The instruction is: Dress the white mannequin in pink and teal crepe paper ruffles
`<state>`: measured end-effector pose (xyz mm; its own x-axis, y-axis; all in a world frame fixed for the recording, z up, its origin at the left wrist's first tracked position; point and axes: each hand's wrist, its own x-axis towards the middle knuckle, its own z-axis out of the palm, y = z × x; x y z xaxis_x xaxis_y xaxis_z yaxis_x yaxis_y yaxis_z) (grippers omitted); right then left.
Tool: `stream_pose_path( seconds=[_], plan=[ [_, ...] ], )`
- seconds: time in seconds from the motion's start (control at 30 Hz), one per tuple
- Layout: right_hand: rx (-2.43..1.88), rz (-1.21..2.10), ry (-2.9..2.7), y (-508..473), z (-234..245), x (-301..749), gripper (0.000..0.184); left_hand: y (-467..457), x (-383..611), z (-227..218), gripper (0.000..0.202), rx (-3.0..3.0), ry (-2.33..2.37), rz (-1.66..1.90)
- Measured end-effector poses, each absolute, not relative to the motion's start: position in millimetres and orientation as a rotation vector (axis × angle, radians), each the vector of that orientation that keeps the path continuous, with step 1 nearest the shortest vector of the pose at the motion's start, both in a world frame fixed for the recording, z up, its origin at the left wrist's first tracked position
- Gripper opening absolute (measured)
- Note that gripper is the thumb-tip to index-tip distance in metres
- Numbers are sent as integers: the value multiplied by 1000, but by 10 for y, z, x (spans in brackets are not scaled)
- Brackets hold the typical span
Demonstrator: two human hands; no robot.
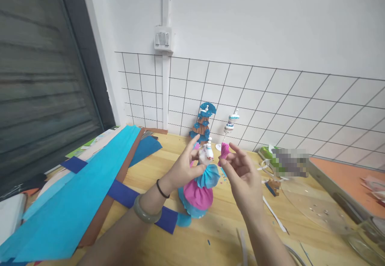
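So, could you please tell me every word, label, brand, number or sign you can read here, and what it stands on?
No text can be read.
Green packet: partly pixelated, any print unreadable.
Pale sheet at left: any marks too small and blurred.

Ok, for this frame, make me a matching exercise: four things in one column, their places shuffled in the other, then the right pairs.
Things
1. pink piece
2. switch
3. bangle
4. blue-brown doll

Places
A. around the left forearm
B. at the back of the table
C. between thumb and fingers of the right hand
D. up on the wall

Right pairs: 1-C, 2-D, 3-A, 4-B
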<state>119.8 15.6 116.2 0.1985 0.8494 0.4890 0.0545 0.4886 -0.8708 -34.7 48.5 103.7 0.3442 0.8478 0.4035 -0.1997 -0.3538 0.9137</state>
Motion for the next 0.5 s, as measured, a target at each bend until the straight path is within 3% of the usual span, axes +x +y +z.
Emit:
stream_pose_path(
  seconds=[0.23,0.5],
  plan=[
    [-855,821,-1184,135,1165,1121,44,490,-432,1064,93,1440,430,1077],
    [-885,800,-1158,112,1174,1075,43,447,-472,1080,87,1614,573,1016]
  ],
)
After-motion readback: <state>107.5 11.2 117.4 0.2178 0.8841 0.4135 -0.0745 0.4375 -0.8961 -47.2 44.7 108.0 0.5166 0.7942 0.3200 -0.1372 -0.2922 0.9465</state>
